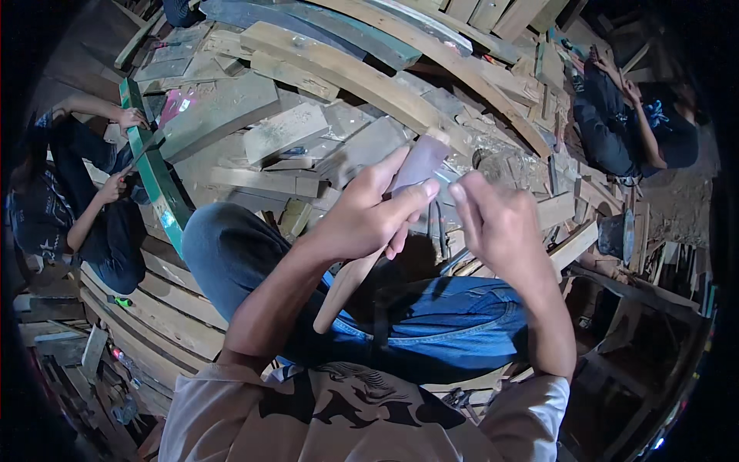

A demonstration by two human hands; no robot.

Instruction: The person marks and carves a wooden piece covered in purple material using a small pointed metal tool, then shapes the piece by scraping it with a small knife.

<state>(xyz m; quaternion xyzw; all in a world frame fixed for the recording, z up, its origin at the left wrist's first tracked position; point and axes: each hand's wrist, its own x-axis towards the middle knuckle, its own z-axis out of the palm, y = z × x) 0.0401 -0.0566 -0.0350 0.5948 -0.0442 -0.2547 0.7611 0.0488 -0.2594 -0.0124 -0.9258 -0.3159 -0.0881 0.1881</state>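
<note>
My left hand (369, 212) is closed around a pale, rounded wooden stick (350, 285), whose smooth lower end slants down over my lap. Around its upper part lies a purple-grey sheet (419, 160) that looks like sandpaper, and my left thumb presses along it. A bit of bare wood shows past the sheet's far edge. Just right of the sheet, apart from it, hovers my right hand (496, 219) with its fingers curled in and the thumb against them. Whether anything is pinched there is hidden.
Wooden offcuts (289, 131) and long curved planks (346, 73) cover the floor ahead. At left, a person (85, 185) holds a green-painted beam (158, 173). Another person (631, 123) sits at the far right. A slatted wooden platform (169, 308) lies at my left.
</note>
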